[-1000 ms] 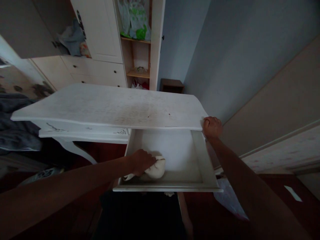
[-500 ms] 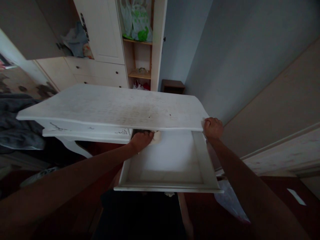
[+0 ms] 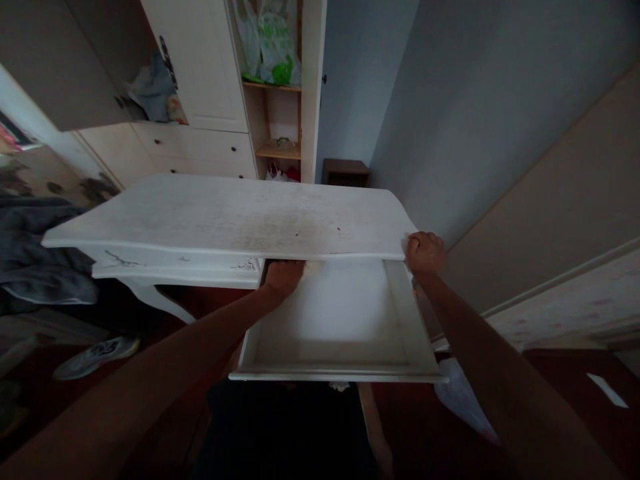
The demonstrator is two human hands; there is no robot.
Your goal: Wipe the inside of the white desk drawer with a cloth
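Observation:
A white desk [image 3: 210, 207] with dark smudges on its top stands before me, and its drawer [image 3: 345, 343] is pulled out toward my body. My left hand [image 3: 284, 277] reaches into the drawer's back left, closed on a cream cloth [image 3: 313, 269]. Only a pale edge of that cloth shows; the fingertips are partly under the desktop's front edge. At the desktop's right front corner, my right hand [image 3: 426, 253] is wrapped around the edge.
Behind the desk stands a white wardrobe [image 3: 205, 80] with open doors and plastic bags [image 3: 275, 50] on a shelf. A grey wall [image 3: 475, 100] runs along the right. Grey fabric [image 3: 40, 247] hangs at the left, above a shoe [image 3: 95, 357] on the floor.
My left hand has pushed slightly deeper under the desktop with the cloth, so less of the cloth shows. My right hand keeps its hold on the corner. The view has shifted slightly.

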